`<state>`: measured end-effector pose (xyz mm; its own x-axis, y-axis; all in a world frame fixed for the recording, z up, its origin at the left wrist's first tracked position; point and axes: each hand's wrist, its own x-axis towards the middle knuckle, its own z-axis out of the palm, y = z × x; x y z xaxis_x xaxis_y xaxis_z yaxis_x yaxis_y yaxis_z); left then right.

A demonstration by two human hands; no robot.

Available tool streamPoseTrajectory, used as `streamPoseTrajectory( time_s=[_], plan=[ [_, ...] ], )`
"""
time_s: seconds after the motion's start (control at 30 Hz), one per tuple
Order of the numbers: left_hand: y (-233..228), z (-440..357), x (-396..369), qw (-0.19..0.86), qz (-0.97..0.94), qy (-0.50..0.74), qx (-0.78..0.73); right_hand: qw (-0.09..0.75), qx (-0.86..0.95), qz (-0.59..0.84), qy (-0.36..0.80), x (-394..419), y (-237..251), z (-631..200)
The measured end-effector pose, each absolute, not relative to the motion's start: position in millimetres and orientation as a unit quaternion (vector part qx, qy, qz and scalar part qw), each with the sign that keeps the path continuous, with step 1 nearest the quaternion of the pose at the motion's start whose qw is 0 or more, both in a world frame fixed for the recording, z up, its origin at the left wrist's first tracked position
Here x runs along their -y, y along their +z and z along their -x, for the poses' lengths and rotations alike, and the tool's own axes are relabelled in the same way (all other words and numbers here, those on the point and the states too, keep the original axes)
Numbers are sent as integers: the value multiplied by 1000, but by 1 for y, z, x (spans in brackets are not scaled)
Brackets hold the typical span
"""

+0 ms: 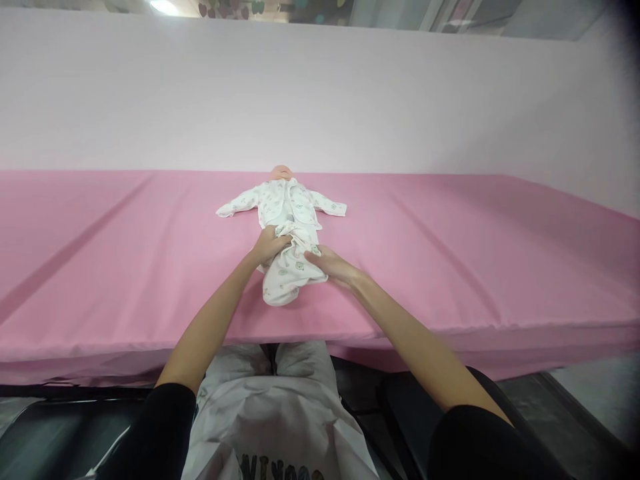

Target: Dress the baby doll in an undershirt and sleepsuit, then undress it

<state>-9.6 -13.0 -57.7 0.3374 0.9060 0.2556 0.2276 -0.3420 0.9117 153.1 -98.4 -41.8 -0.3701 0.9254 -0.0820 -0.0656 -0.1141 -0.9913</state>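
A baby doll [281, 173] lies on its back in the middle of the pink table [450, 253], head pointing away from me. It wears a white printed romper [287, 207] with both sleeves spread out sideways. My left hand [269, 244] grips the bunched fabric at the romper's waist on the left. My right hand [330, 264] holds the leg part of the romper from the right side, fingers curled into the cloth. The doll's legs are hidden inside the fabric.
The pink cloth covers the whole table, with its front edge [320, 337] just before my lap. A pale pink wall [320, 93] rises behind the table. Dark chair parts [60, 433] sit at the lower left and right.
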Motion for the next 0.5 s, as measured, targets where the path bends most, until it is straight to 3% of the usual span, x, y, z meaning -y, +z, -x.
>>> streamPoseTrajectory(
  time_s=[0.13, 0.37, 0.5],
  plan=[
    [-59, 10, 12, 408, -715, 401, -402, 344, 607, 463, 547, 104, -32, -150],
    [-57, 11, 14, 383, -734, 387, -407, 499, 454, 432, 598, 105, -43, -148],
    [-59, 9, 14, 391, -726, 397, -404, 439, 484, 436, 619, 108, -46, -151]
  ],
)
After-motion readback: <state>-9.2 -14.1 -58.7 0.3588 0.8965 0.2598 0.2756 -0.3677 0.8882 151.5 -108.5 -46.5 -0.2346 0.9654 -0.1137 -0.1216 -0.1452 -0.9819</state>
